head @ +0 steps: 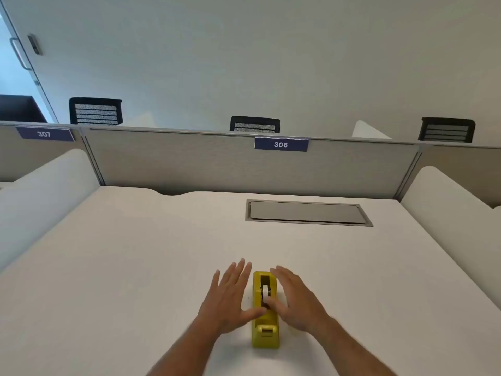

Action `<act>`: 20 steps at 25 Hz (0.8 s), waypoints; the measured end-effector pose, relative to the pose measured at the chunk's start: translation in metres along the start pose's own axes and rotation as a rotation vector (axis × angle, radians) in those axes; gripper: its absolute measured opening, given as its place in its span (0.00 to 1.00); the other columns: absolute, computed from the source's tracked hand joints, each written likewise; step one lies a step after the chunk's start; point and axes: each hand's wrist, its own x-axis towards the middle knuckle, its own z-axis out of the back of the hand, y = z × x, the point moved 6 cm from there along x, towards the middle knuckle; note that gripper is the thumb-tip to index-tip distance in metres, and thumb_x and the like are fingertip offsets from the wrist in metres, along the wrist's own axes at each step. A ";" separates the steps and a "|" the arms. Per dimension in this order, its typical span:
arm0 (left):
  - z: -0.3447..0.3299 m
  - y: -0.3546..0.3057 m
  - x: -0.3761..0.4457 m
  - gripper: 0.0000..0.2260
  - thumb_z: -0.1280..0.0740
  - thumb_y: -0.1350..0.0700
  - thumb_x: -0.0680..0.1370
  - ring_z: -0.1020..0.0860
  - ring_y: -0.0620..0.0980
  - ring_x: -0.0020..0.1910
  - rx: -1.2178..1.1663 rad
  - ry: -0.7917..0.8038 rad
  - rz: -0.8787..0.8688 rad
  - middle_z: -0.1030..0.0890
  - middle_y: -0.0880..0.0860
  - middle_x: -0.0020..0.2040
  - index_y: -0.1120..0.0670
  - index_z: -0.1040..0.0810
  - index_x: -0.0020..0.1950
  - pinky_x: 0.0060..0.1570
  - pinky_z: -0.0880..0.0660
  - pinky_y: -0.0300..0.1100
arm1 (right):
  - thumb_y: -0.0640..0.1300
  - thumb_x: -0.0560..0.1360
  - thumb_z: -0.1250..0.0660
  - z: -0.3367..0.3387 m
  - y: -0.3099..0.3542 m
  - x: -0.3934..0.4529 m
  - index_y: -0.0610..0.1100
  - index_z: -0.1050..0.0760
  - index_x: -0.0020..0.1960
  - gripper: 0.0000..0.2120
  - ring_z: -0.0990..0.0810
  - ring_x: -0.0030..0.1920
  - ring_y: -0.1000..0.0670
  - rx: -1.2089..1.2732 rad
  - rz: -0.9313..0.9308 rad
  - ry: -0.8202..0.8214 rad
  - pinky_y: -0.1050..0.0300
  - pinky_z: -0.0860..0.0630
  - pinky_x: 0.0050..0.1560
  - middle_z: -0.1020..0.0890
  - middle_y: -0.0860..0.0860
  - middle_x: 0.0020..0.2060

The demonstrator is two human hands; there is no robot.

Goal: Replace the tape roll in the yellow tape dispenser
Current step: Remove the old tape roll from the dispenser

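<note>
The yellow tape dispenser [265,325] lies lengthwise on the white desk [135,253], its cutter end toward me. A white tape roll [266,291] sits upright in its slot. My left hand [229,297] is on the dispenser's left side, fingers spread, with the thumb reaching over the dispenser's top near the roll. On the right side is my right hand [295,299], fingers also spread, its thumb touching the roll's near edge. Neither hand is closed around anything.
A grey cable hatch [307,213] is set into the desk further back. A fabric partition [217,161] labelled 306 closes the far edge, and low white side panels [447,202] flank the desk. Black chair backs [254,124] show behind the partition.
</note>
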 end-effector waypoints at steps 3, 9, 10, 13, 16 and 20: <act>-0.010 -0.006 0.000 0.47 0.47 0.22 0.69 0.58 0.49 0.80 -0.052 0.044 0.035 0.59 0.46 0.80 0.44 0.62 0.78 0.78 0.55 0.57 | 0.62 0.77 0.38 -0.006 -0.003 0.004 0.55 0.44 0.76 0.32 0.43 0.76 0.54 -0.064 0.013 0.039 0.55 0.36 0.72 0.42 0.56 0.77; -0.017 -0.017 0.005 0.45 0.41 0.26 0.70 0.53 0.49 0.80 -0.135 0.040 0.044 0.55 0.44 0.81 0.44 0.55 0.79 0.77 0.51 0.57 | 0.61 0.73 0.35 -0.003 -0.001 0.010 0.58 0.37 0.72 0.29 0.40 0.74 0.54 -0.114 0.037 0.011 0.54 0.30 0.67 0.37 0.56 0.75; -0.019 -0.017 0.006 0.44 0.40 0.27 0.70 0.53 0.49 0.80 -0.144 0.033 0.042 0.55 0.44 0.81 0.44 0.54 0.79 0.77 0.50 0.57 | 0.60 0.72 0.34 -0.003 0.001 0.012 0.59 0.35 0.71 0.29 0.40 0.74 0.54 -0.127 0.042 0.011 0.54 0.29 0.66 0.37 0.56 0.75; -0.020 -0.016 0.009 0.45 0.38 0.28 0.69 0.51 0.48 0.80 -0.170 0.022 0.039 0.54 0.42 0.80 0.44 0.52 0.79 0.77 0.47 0.55 | 0.59 0.70 0.33 -0.004 0.003 0.016 0.58 0.31 0.68 0.27 0.38 0.72 0.55 -0.132 0.042 0.027 0.54 0.27 0.64 0.36 0.57 0.73; -0.019 -0.014 0.012 0.47 0.36 0.27 0.65 0.46 0.46 0.79 -0.195 0.002 0.028 0.50 0.41 0.80 0.43 0.49 0.79 0.76 0.41 0.53 | 0.57 0.68 0.32 -0.003 0.004 0.020 0.57 0.27 0.64 0.25 0.33 0.69 0.55 -0.102 0.028 0.031 0.56 0.26 0.62 0.33 0.58 0.71; -0.015 -0.015 0.012 0.48 0.31 0.29 0.63 0.39 0.44 0.76 -0.264 -0.015 0.023 0.46 0.41 0.79 0.43 0.46 0.78 0.74 0.38 0.45 | 0.55 0.66 0.31 0.000 0.005 0.024 0.55 0.24 0.61 0.23 0.29 0.64 0.56 -0.067 0.027 0.022 0.58 0.25 0.59 0.29 0.59 0.67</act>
